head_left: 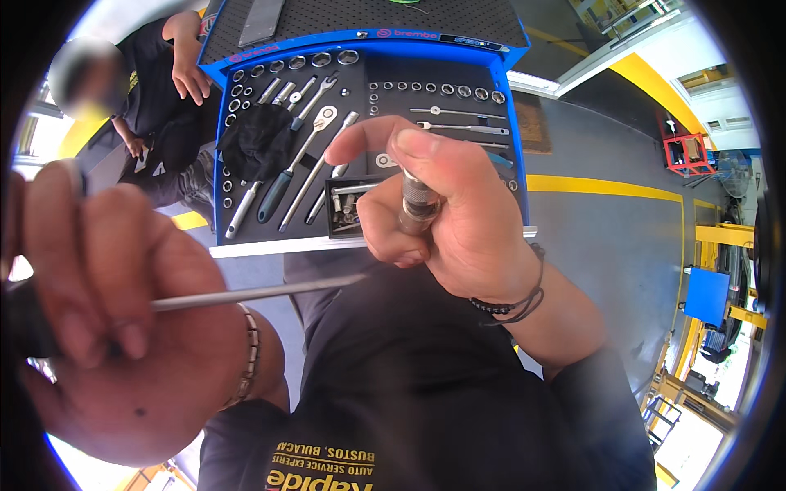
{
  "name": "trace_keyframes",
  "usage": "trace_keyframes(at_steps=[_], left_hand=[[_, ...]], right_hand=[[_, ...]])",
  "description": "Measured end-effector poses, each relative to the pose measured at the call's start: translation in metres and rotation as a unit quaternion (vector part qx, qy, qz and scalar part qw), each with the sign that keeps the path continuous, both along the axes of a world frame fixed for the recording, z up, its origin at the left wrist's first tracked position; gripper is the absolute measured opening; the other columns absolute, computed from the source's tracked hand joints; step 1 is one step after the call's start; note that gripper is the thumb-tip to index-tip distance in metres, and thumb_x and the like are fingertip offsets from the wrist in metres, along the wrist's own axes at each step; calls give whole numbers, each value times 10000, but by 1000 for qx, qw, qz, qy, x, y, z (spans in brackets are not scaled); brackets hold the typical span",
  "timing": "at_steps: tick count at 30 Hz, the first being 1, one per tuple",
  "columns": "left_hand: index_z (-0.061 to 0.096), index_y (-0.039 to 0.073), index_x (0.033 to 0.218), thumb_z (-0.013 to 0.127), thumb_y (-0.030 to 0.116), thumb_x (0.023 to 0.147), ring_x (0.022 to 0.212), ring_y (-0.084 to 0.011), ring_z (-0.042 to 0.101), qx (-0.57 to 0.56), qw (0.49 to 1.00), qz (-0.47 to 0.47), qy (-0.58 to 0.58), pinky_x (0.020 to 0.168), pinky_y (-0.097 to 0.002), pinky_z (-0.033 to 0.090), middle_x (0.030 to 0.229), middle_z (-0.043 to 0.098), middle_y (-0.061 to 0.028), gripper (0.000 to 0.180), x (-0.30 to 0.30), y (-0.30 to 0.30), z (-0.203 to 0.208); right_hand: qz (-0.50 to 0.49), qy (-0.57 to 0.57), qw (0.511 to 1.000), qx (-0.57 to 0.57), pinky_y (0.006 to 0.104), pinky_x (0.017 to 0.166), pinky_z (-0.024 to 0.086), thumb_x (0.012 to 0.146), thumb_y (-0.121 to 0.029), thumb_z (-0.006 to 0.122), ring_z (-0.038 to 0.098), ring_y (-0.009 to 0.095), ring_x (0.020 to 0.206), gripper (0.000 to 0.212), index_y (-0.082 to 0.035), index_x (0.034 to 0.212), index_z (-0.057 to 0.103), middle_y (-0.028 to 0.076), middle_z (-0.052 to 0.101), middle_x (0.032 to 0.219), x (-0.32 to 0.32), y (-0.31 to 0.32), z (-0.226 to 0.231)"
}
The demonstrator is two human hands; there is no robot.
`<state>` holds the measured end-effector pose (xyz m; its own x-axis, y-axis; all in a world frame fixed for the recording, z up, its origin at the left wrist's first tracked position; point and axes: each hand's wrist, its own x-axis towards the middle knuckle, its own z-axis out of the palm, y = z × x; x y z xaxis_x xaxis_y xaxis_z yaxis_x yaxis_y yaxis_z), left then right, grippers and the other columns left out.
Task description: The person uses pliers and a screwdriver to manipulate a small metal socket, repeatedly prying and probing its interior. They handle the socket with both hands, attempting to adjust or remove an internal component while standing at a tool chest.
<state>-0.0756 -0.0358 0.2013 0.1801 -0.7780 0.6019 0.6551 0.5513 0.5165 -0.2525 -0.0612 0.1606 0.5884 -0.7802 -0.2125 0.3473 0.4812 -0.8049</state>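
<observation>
My left hand, large and close at the lower left, is closed round the dark handle of a screwdriver. The thin metal shaft points right, toward my body's middle, with its tip free in the air. My right hand is raised over the open tool drawer. Its fingers curl round a short knurled metal cylinder, and the thumb rests at its upper end. Whether this is a socket or an adapter I cannot tell. Below that hand sits a small black box of loose metal pieces in the drawer.
The drawer holds sockets, a ratchet, bars and a black cloth-like bundle. The blue cabinet's dark perforated top lies behind. At the left a co-worker in black has a hand near the cabinet. A red stand is far right.
</observation>
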Motion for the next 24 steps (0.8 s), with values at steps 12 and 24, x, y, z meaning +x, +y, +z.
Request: trace_keyframes(at_steps=[12,24], left_hand=[[490,3,962,618,464,837,526,-74,503,-94,989,-65,-93,442,-195,408,777,509,-41,495,11,-27,12],[507,23,841,690,535,794,506,-61,526,-86,989,-49,-112,437,-179,429,705,531,-13,545,1,-17,18]], right_hand=[[8,36,998,43,258,462,255,914,-407,391,348,99,459,463,-4,1105,514,-9,387,523,10,7,-4],[21,14,998,57,252,476,266,910,-411,409,361,85,484,419,-37,1058,528,-19,421,576,10,10,-3]])
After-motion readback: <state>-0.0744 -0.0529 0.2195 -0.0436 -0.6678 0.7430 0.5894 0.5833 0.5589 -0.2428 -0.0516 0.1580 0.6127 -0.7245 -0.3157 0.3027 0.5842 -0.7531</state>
